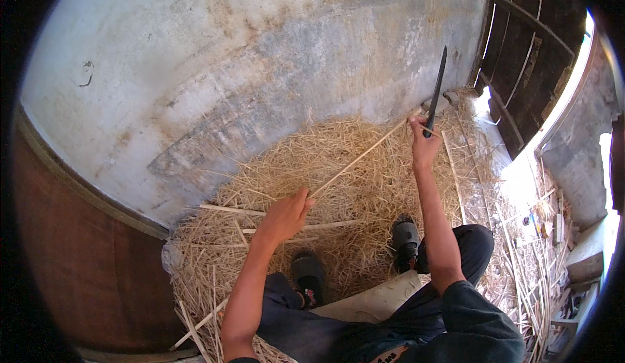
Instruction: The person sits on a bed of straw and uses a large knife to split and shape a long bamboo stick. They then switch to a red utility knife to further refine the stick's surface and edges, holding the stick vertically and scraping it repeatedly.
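A seated person's left hand (pixel 284 216) grips one long cane strip (pixel 361 157); the right hand (pixel 423 143) clenches one dark knife (pixel 436 90), above heaped straw shavings (pixel 338 168).

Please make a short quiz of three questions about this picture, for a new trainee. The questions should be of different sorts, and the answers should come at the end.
1. True or false: the right hand holds a dark blade that points upward.
2. Multiple choice: what does the left hand grip? A) a shoe B) one end of a long thin strip C) a rope
3. Fill in: the floor under both shoes is covered with a heap of pale ____.

Key
1. True; the blade stands before the grey wall.
2. B; the strip runs slanting up to the right hand.
3. Shavings, dry and straw-like.
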The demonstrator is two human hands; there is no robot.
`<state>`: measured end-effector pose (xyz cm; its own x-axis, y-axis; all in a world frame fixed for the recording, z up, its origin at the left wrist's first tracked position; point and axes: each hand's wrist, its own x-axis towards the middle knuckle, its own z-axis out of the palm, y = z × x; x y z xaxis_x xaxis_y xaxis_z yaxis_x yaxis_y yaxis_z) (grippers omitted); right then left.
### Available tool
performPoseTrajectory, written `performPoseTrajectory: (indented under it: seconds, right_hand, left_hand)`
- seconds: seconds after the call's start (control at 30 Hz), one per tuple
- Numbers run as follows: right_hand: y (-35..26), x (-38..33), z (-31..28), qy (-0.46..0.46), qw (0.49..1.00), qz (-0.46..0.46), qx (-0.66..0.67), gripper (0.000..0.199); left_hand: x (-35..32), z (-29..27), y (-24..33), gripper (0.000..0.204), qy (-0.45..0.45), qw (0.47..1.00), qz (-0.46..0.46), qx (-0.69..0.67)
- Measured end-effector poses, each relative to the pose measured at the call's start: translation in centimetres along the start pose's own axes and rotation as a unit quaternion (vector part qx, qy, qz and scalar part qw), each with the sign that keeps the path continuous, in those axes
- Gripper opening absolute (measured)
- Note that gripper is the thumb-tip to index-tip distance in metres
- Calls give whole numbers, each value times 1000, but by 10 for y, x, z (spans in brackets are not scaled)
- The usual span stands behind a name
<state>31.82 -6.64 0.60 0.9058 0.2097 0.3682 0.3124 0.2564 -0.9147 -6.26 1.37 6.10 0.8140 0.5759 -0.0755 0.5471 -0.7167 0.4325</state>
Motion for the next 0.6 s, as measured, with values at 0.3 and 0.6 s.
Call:
performPoseTrajectory:
  seconds: [0.3,0.6]
  right_hand:
    - [-93,59,4,-125,991,-18,-50,28]
    - [-117,53,-39,-265,958,102,38,33]
  left_hand:
    - [10,0,2,30,-2,998,11,-62]
    - [17,-5,-3,31,-21,986,4,-164]
